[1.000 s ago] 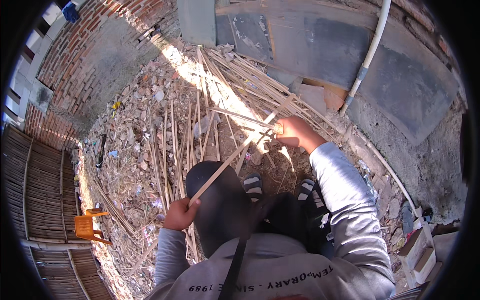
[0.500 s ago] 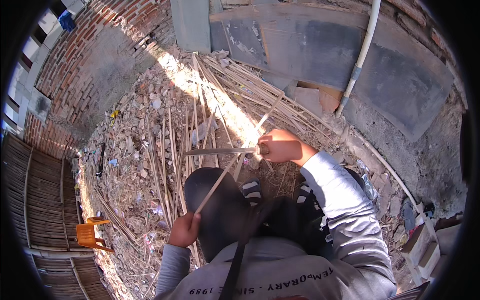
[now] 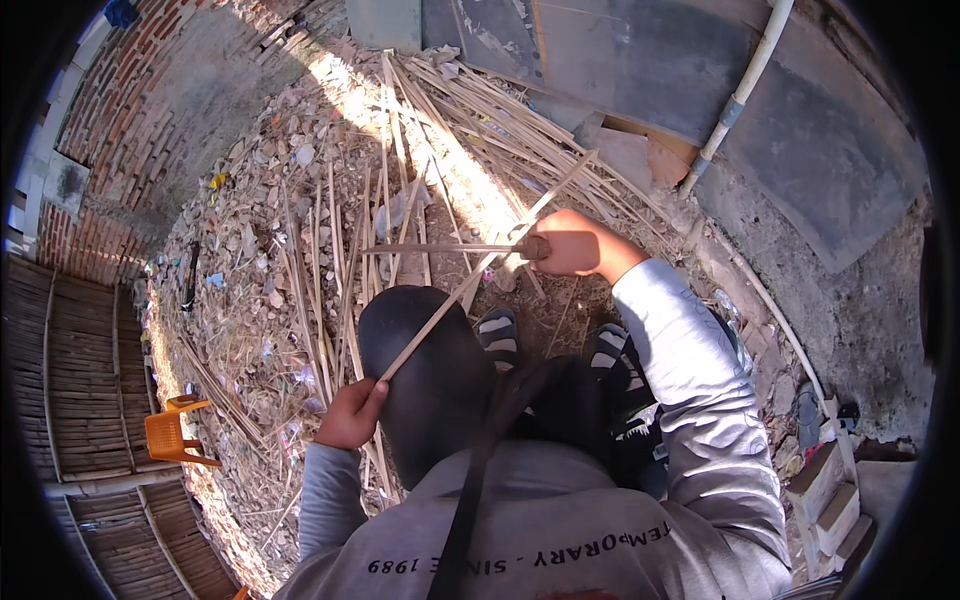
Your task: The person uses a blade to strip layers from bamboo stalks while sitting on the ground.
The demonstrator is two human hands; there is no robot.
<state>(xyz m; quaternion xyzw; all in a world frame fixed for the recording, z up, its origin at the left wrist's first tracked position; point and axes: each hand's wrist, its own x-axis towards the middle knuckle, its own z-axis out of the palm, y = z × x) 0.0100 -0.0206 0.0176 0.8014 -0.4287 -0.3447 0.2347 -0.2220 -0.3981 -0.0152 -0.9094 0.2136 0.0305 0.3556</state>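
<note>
From the head view I see my left hand (image 3: pixel 350 415) closed tight around the low end of a long bamboo strip (image 3: pixel 480 268) — it slants up across my dark knee. My right hand (image 3: pixel 572 245) grips a knife (image 3: pixel 455 248) by its handle, the blade lying flat across the strip, above the pile of bamboo sticks (image 3: pixel 440 130) on the ground.

Right hand (image 3: pixel 572 245): moved left and nearer, off the far stick pile.
Knife (image 3: pixel 450 248): blade now level, pointing left, lying across the bamboo strip (image 3: pixel 480 270).
Left hand (image 3: pixel 350 415): slightly nearer.
</note>
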